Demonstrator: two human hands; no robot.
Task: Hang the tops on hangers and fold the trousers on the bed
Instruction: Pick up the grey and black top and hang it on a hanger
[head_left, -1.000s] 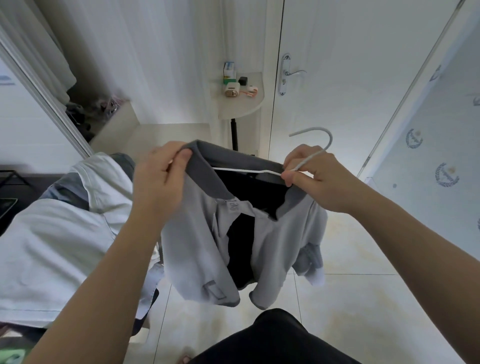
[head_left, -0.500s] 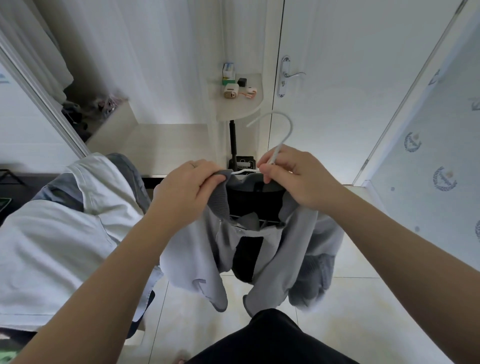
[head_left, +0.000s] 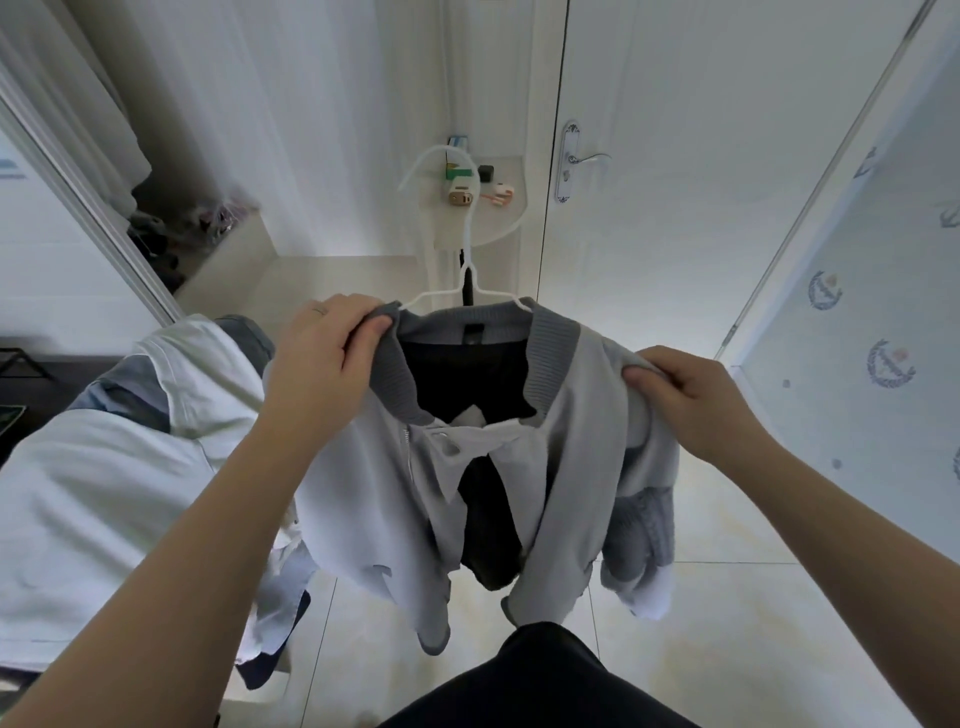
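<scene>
Head view: hands (head_left: 322, 358) gripping hangered jacket (head_left: 566, 447)

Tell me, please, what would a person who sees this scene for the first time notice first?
First, the grey jacket, held up in the middle on a white hanger whose hook rises above the collar. The left hand grips the collar and the right hand grips one shoulder. At the left lies a pile of pale clothes.
</scene>
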